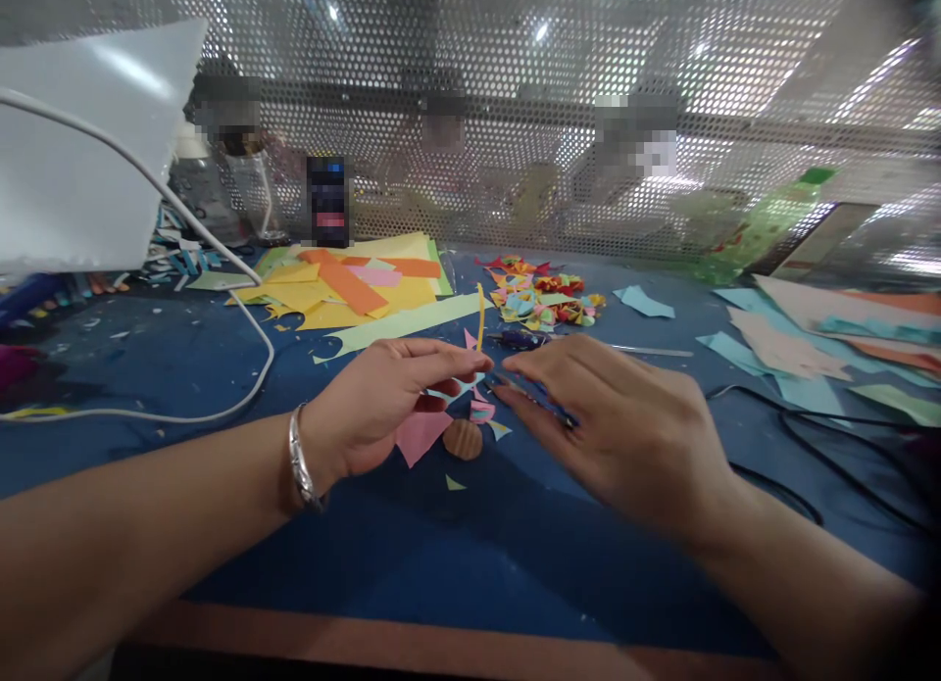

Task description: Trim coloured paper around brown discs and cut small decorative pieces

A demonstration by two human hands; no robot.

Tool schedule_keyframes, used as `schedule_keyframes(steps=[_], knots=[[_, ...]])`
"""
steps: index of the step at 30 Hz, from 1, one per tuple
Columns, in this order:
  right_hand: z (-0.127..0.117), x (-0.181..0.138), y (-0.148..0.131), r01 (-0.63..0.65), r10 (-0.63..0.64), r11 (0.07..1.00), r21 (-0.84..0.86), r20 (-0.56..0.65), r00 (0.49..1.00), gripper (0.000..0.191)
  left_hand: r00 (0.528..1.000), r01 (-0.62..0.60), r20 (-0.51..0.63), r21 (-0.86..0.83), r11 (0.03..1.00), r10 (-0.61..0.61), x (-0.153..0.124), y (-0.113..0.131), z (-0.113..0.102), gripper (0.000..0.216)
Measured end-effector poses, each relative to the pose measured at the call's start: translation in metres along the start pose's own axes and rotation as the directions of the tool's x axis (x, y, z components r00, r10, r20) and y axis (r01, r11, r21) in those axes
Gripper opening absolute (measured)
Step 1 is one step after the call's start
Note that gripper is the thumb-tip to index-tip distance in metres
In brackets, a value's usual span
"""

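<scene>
My left hand [386, 402], with a silver bracelet on its wrist, hovers over the blue table mat [441, 554]. Its fingers pinch a small folded paper piece [460, 387], and a thin yellow strip [480, 318] stands up from the fingertips. My right hand [618, 421] meets it from the right, fingers closed loosely round a thin blue tool [550, 404] whose tip points at the paper piece. Under the hands lie a pink paper scrap [419, 436], a small brown round disc [463, 439] and a few tiny cuttings.
A stack of yellow and orange paper [345, 284] and a heap of small folded coloured pieces [540, 299] lie farther back. Light blue and beige sheets [794, 353] and black cables [809, 441] are at right. A white cable [242, 269] crosses left. People sit behind a perforated screen [515, 201].
</scene>
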State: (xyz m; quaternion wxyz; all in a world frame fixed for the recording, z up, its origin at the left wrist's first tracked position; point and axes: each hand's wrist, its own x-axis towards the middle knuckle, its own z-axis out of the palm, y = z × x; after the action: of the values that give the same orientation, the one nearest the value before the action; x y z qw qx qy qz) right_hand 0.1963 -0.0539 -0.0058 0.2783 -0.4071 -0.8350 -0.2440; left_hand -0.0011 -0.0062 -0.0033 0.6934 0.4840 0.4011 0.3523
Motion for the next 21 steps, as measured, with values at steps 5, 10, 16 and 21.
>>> schedule_keyframes(steps=[5,10,16,21], knots=[[0.001,-0.001,-0.006,0.154,-0.155,0.988,-0.026,-0.03,0.987,0.014,0.998,0.059,0.037,-0.111,0.992,-0.056,-0.004,0.001,0.008,0.021],[0.001,0.001,-0.007,0.111,-0.11,0.994,0.0,-0.127,0.986,0.009,0.996,0.091,0.033,-0.149,0.985,-0.087,-0.006,0.0,0.011,0.015],[0.003,0.003,-0.005,0.052,-0.044,0.994,0.093,-0.087,0.995,0.008,0.994,0.034,0.11,-0.07,0.997,-0.026,-0.009,-0.003,0.013,0.014],[0.002,0.002,-0.003,0.053,-0.045,0.993,0.101,-0.076,0.996,0.01,0.995,-0.034,0.096,0.021,0.999,0.032,-0.009,-0.004,0.013,0.02]])
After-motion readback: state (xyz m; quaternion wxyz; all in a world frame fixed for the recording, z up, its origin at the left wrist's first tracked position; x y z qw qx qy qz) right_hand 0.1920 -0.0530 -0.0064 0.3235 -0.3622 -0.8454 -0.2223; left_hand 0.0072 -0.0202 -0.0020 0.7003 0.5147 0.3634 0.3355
